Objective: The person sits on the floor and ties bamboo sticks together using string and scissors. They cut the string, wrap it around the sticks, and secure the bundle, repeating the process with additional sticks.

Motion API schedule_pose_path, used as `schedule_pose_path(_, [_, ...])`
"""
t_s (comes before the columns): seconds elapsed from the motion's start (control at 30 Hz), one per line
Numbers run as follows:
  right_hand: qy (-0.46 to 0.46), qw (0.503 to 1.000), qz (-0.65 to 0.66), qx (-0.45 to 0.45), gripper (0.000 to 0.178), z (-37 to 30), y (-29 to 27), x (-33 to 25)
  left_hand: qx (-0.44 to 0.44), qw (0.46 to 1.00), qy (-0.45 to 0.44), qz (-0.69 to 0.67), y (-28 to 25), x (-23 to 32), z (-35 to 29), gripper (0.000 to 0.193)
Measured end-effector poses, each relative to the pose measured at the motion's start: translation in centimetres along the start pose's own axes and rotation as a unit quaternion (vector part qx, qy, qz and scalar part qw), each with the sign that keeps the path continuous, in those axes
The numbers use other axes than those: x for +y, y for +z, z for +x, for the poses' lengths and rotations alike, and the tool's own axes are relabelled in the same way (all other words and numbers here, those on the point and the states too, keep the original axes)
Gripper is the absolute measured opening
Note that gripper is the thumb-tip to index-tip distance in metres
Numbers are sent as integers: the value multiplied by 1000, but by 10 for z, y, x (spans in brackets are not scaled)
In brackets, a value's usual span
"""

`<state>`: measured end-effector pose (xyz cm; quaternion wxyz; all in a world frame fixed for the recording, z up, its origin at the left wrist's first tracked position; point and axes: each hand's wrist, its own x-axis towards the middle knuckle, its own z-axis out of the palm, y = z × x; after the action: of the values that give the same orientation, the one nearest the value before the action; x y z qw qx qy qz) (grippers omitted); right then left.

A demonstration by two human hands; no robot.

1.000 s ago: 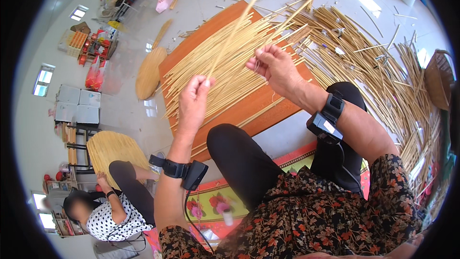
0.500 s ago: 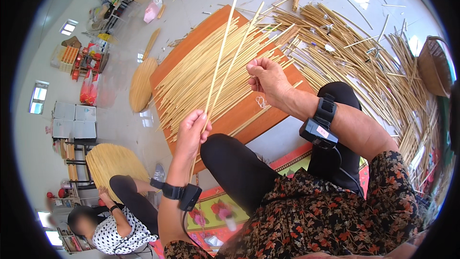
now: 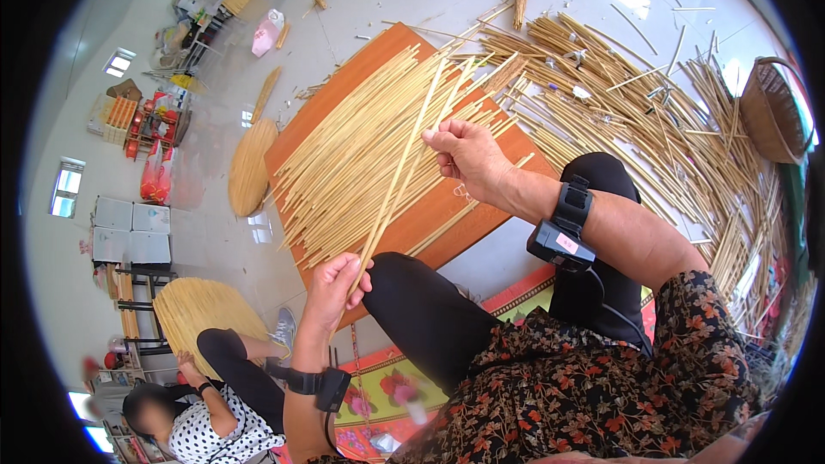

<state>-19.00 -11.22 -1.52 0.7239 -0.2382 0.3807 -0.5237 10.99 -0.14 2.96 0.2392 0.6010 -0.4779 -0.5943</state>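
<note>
Two long pale plant stalks [image 3: 400,180] rise from my left hand [image 3: 338,285], whose fingers are closed round their lower ends. They spread slightly apart toward the top. Beside them, my right hand [image 3: 471,156] is pinched, its thumb and fingertips by the right-hand stalk; whatever is between the fingers is too small to make out. A little white thread [image 3: 465,192] shows just below that hand. Under both hands, a layer of similar stalks [image 3: 344,155] lies slantwise across a reddish-brown wooden board [image 3: 397,37].
A large heap of loose stalks [image 3: 601,77] covers the floor at right, by a wicker basket [image 3: 772,112]. An oval woven panel [image 3: 253,167] lies left of the board. At lower left a seated person [image 3: 219,412] touches a larger pale panel [image 3: 206,305]. My knees flank the board's near edge.
My left hand has come down slightly with the two stalks, whose tops are lower. My right hand has shifted left and down, closing the gap to the stalks. The view has shifted a little.
</note>
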Motion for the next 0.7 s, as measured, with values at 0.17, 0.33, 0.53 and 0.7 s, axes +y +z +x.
schedule_pose_path(0.17, [-3,999,-39,-12,22,0,0,2,-11,1000,-5,11,0,0,-7,26])
schedule_pose_path(0.33, [48,997,-29,-53,15,-4,2,0,-49,997,-52,-11,-7,7,-14,27])
schedule_pose_path(0.53, [38,998,3,-55,14,0,0,7,-54,997,-60,1,-8,8,-11,28])
schedule_pose_path(0.7, [5,999,39,-14,15,11,0,10,43,981,36,185,1,3,7,23])
